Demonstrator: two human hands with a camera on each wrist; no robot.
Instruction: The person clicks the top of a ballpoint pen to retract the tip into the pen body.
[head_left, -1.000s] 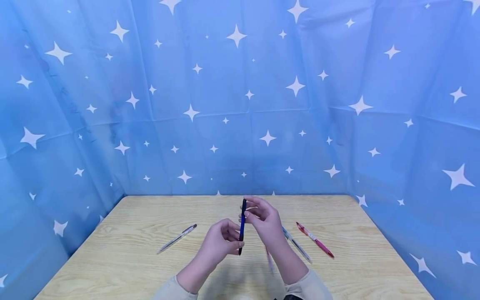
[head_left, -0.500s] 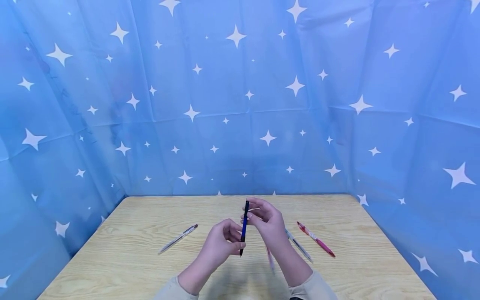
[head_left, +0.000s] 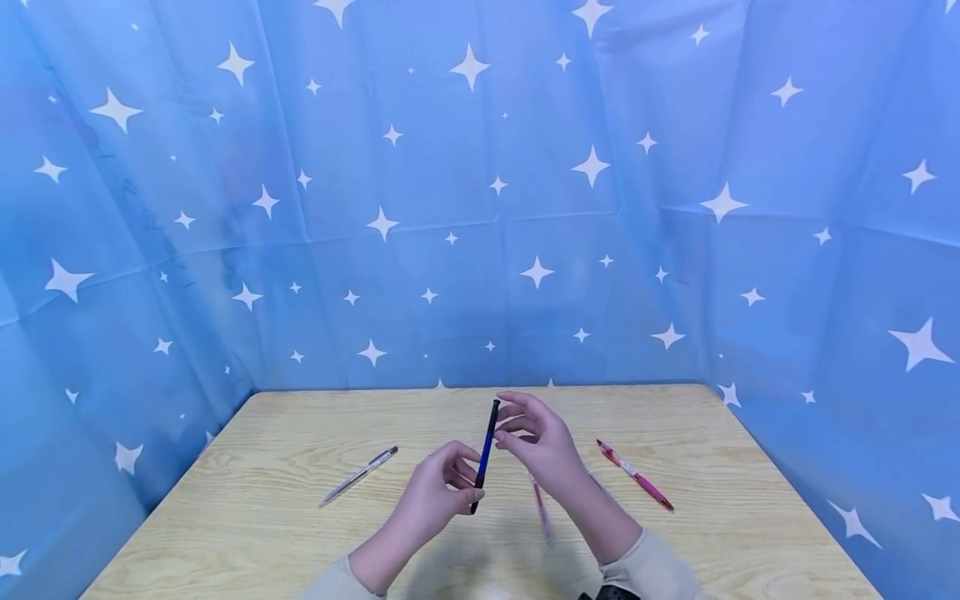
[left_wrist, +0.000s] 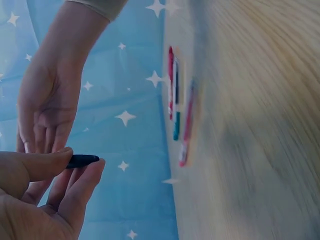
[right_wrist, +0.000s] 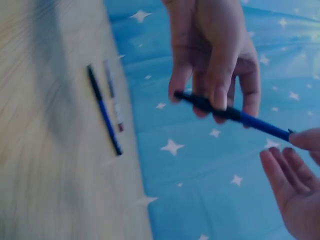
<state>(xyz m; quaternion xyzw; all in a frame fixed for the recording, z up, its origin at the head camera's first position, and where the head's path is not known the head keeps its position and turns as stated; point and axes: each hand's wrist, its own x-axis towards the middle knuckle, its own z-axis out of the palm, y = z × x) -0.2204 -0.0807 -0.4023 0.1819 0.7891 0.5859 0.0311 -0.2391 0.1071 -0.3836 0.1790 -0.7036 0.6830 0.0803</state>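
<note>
A blue pen with black ends (head_left: 487, 446) stands tilted between both hands in the head view. My left hand (head_left: 435, 483) pinches its lower black end between thumb and fingers; in the left wrist view its dark tip (left_wrist: 83, 160) pokes out past the left thumb. The right hand (head_left: 543, 446) is at the pen's upper part, fingers loosely bent and lying to its right. In the right wrist view, the right thumb (right_wrist: 306, 139) overlaps the pen's far end, while the other right fingertips (right_wrist: 272, 152) sit below it, apart from the thumb.
On the wooden table (head_left: 262, 533) lie a clear pen (head_left: 358, 477) at left, a pink pen (head_left: 540, 508) near the right forearm and a red pen (head_left: 635, 475) farther right. The right wrist view shows another blue pen (right_wrist: 104, 110). A starred blue curtain (head_left: 480, 317) surrounds the table.
The right hand's fingers, earlier wrapped past the held pen's left side, now lie to its right. The pen leans a little more and its lower end has shifted slightly left with the left hand.
</note>
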